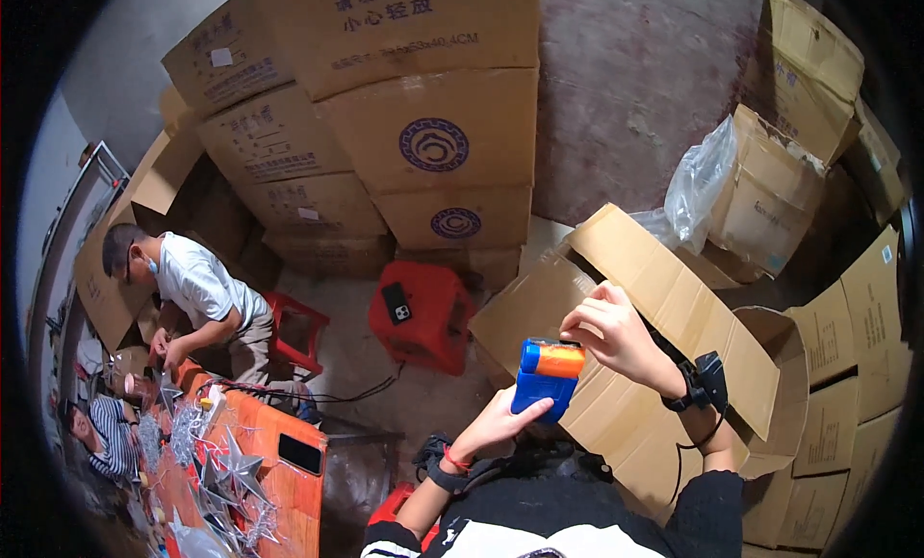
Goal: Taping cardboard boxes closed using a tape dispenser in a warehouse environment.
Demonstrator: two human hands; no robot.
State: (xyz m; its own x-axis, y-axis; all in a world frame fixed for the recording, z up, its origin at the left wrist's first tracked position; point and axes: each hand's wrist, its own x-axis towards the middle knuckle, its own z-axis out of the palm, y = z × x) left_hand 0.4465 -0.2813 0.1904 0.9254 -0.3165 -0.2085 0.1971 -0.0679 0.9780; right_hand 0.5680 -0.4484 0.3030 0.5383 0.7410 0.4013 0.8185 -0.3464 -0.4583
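In the middle of the frame, a little low, I see both my hands on a small blue box with an orange top (545, 375). My left hand (499, 425) holds it from below, fingers wrapped on its bottom edge. My right hand (608, 333) grips the orange top from above. Behind it sits a big open cardboard box (674, 366). A red stool (423, 316) stands on the floor. At the lower left, another person (197, 289) bends over an orange tabletop (289, 481) with silver stars (226, 471).
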